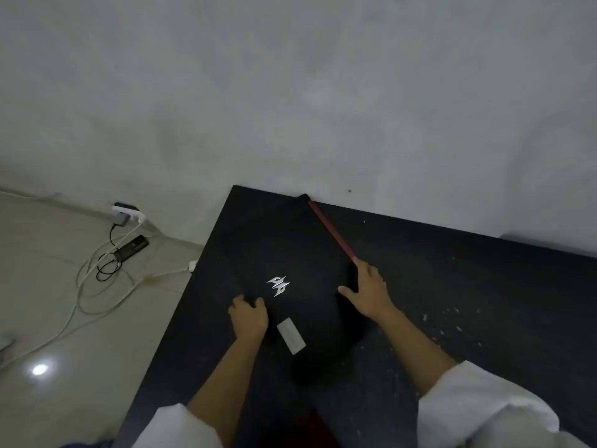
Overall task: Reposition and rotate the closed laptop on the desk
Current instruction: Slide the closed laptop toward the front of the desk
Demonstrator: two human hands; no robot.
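Note:
A closed black laptop with a silver logo, a white sticker and a red strip along its right edge lies skewed on the black desk, its far corner by the wall. My left hand rests on the lid's near left part with fingers curled over its left edge. My right hand presses the laptop's right side, index finger at the red strip's near end, thumb spread onto the lid. The laptop's near end blends into the dark desk.
A grey wall stands right behind the desk. On the tiled floor to the left, a wall socket feeds a black adapter and looped white and black cables. The desk's left edge runs diagonally beside my left arm.

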